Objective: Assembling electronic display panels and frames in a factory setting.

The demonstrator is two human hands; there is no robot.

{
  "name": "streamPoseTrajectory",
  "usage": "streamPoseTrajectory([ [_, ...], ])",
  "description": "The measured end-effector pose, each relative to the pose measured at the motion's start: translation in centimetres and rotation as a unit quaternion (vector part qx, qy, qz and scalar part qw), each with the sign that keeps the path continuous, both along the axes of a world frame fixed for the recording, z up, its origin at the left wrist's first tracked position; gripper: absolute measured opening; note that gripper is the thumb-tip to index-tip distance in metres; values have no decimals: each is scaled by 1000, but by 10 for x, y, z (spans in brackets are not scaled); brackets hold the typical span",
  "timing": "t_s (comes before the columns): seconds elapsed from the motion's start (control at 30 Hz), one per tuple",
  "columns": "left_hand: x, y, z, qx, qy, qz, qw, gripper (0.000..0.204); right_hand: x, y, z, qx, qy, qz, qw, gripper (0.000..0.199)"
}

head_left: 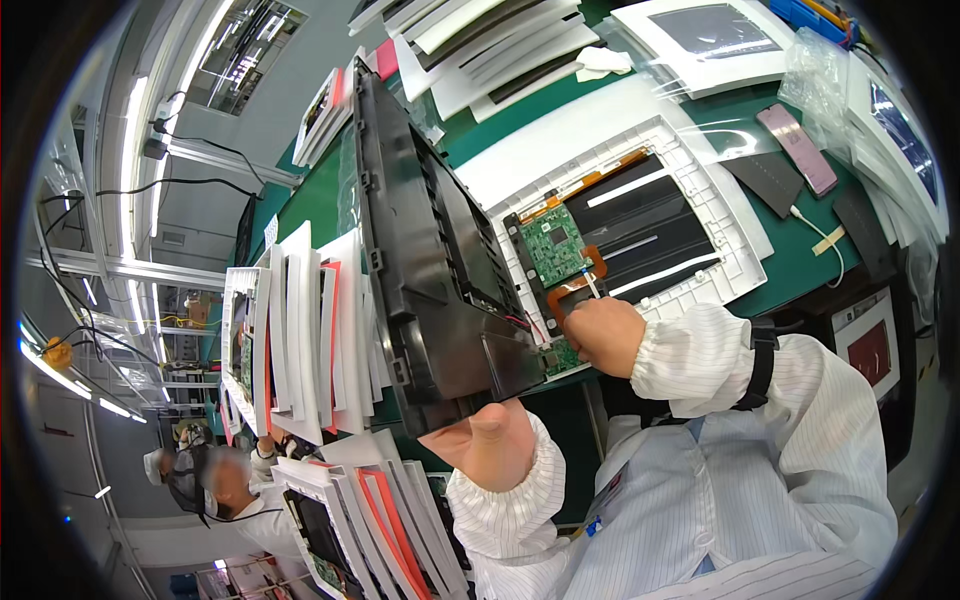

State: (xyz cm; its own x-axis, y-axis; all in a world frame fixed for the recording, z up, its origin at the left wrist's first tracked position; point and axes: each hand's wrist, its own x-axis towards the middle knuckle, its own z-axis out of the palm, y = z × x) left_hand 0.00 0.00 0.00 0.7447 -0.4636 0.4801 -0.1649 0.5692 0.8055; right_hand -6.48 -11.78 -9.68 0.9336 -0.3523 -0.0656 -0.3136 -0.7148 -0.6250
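Observation:
My left hand point(488, 446) grips the lower edge of a black plastic back cover point(415, 250), which stands tilted up on its edge, thumb showing on the near side. Beside it lies a white display frame point(738, 235), its inside facing up, with a green circuit board point(552, 243) and a dark panel point(655, 225). My right hand point(606, 335) is closed over the frame's near edge, pinching a thin white stick-like tool point(590, 282). The tool's tip is by an orange flex cable point(596, 262). Thin wires point(518, 321) run between the cover and the frame.
Stacks of white frames with pink sheets point(310, 340) stand to the left. More white panels point(490, 50) lie at the back. A pink phone point(797, 150), a dark box with a white cable point(765, 182) and bubble wrap point(815, 75) are at right. Another person point(240, 490) works at far left.

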Motion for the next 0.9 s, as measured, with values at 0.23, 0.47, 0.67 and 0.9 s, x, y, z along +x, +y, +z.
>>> streamPoseTrajectory([
  [0.23, 1, -4, 1, -19, 0, -19, 1000, 41, 0, 0, -1, -5, 0, -15, 1000, 11],
  [0.47, -22, -23, 4, -5, -17, -95, 995, 29, -44, -45, 43, 157, -195, -94, 964, 12],
  [0.67, -54, -61, -17, 184, -250, -107, 944, 21, -109, -128, 53, 350, -348, -267, 828, 31],
  [0.9, -92, -98, -69, 252, -355, -88, 896, 18, -134, -154, 24, 342, -319, -279, 839, 35],
])
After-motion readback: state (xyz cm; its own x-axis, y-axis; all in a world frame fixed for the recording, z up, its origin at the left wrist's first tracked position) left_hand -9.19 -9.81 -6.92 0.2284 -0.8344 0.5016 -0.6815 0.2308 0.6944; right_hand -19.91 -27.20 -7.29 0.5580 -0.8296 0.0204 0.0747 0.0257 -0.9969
